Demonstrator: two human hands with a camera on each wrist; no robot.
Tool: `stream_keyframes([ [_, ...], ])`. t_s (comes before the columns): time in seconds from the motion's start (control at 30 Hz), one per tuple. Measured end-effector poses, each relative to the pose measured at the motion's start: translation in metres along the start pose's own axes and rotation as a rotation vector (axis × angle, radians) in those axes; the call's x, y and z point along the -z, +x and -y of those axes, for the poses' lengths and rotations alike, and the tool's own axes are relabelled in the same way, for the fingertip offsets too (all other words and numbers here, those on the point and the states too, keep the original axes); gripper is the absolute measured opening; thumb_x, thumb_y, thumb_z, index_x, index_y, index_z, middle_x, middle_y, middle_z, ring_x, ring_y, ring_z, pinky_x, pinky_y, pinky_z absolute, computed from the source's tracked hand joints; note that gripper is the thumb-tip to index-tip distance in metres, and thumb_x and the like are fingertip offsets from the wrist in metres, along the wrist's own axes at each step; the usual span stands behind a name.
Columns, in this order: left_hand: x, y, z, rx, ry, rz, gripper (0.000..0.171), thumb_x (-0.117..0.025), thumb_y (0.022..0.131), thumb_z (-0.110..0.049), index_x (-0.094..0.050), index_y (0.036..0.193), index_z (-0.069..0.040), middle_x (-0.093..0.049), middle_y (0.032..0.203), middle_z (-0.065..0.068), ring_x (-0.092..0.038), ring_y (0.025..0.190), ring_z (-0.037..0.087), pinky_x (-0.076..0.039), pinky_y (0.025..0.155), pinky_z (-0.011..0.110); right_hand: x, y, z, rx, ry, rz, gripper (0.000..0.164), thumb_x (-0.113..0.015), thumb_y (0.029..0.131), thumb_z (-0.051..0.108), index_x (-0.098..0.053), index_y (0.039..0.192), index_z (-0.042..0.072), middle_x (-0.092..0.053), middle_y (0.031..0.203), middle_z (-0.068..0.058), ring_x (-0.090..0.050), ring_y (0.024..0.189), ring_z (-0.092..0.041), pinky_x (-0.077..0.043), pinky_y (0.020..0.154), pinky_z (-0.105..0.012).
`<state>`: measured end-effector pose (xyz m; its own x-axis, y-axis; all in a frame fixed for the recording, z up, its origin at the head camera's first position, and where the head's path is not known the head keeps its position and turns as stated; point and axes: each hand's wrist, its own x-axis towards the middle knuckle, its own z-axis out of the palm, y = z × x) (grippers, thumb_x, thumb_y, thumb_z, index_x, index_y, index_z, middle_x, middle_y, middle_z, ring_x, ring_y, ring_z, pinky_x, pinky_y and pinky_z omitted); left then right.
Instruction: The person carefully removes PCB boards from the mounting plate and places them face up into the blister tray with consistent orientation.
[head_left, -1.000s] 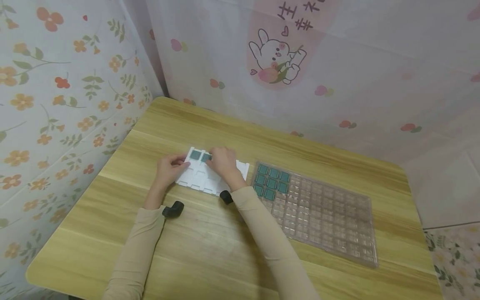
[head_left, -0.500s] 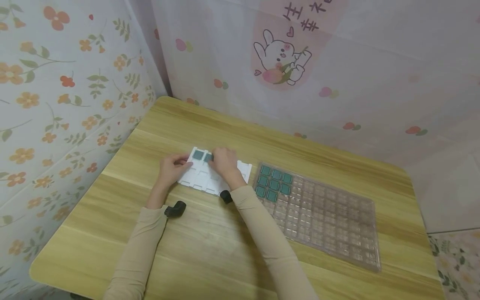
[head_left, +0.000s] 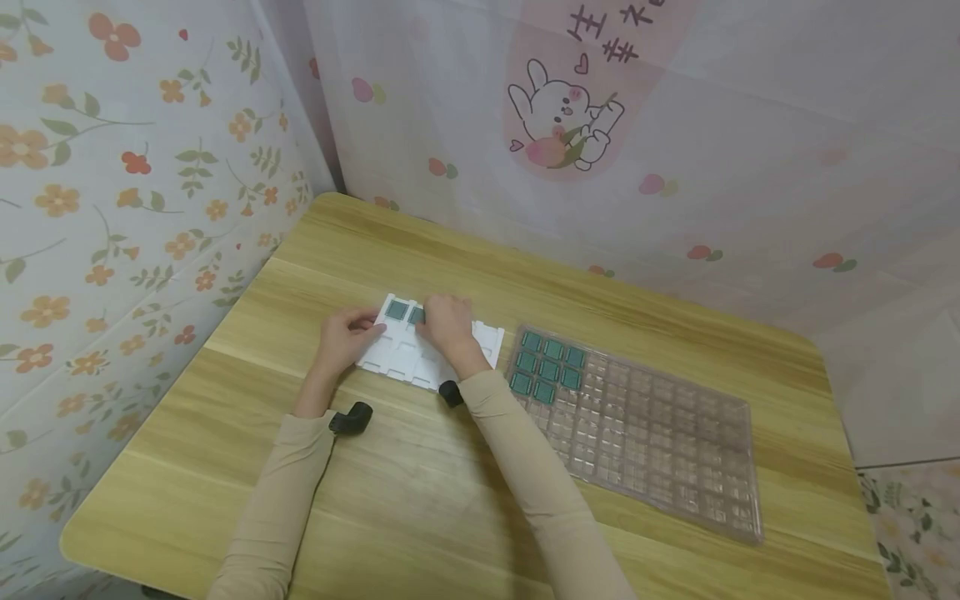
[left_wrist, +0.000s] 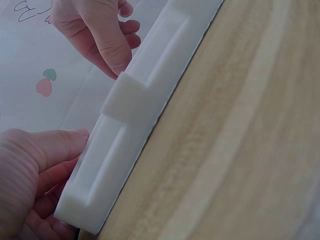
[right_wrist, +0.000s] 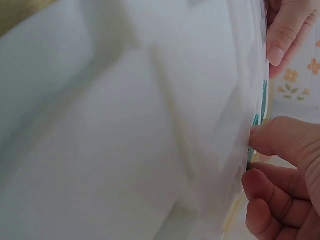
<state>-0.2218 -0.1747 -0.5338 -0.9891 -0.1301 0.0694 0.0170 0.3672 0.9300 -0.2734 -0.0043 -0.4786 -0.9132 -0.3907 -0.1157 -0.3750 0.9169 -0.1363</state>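
In the head view, a white tray [head_left: 405, 354] with shallow compartments lies on the table. My left hand [head_left: 347, 337] grips its left end, thumb along the upper edge in the left wrist view and fingers [left_wrist: 47, 177] against the side. A green square piece [head_left: 397, 310] lies flat in the tray's far-left compartment. Beside it, my right hand [head_left: 448, 325] pinches a second green square piece [head_left: 417, 316] at the neighbouring compartment. Seen from the right wrist, thumb and forefinger meet at that green piece [right_wrist: 254, 121]. The right hand hides part of the tray's far row.
Right of the white tray lies a large clear plastic tray [head_left: 660, 442] of many small pockets. Several green square pieces [head_left: 549, 370] fill its near-left corner pockets. Black wrist cameras [head_left: 351, 418] sit on both wrists. A printed curtain [head_left: 480, 125] hangs behind the table [head_left: 390, 517].
The head view has shifted slightly. Both hands stay in nearly the same places on the white tray, the right still pinching the second green piece.
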Motion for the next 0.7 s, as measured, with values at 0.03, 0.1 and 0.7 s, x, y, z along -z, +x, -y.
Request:
stream_keyframes([
  [0.03,-0.0002,-0.0001,-0.0005,0.003,-0.001,0.000,0.031,-0.069,0.081,-0.001,-0.063,0.109,0.011,-0.062,0.094,0.025,-0.059,0.082,0.025,-0.046,0.067,0.011,-0.0002,0.0002,-0.0005,0.000,0.003,-0.001,0.031,-0.067,0.084,0.029,-0.054,0.062,0.013,-0.054,0.063,0.002,-0.048,0.063,-0.015,-0.043,0.078,-0.039],
  [0.1,-0.0006,-0.0003,-0.0016,0.007,-0.005,-0.001,0.031,-0.069,0.081,-0.001,-0.063,0.109,0.010,-0.062,0.093,0.024,-0.058,0.081,0.023,-0.046,0.067,0.011,-0.0007,0.0004,-0.0015,0.003,0.008,-0.001,0.030,-0.068,0.084,0.028,-0.054,0.062,0.013,-0.054,0.063,0.002,-0.048,0.063,-0.015,-0.043,0.078,-0.039],
  [0.7,-0.0014,-0.0005,-0.0027,0.036,0.011,0.003,0.032,-0.068,0.082,-0.001,-0.062,0.111,0.011,-0.062,0.096,0.025,-0.058,0.083,0.024,-0.044,0.067,0.010,0.0077,-0.0039,-0.0089,0.008,0.019,-0.004,0.029,-0.066,0.084,0.029,-0.054,0.063,0.013,-0.049,0.060,0.003,-0.045,0.061,-0.014,-0.043,0.075,-0.036],
])
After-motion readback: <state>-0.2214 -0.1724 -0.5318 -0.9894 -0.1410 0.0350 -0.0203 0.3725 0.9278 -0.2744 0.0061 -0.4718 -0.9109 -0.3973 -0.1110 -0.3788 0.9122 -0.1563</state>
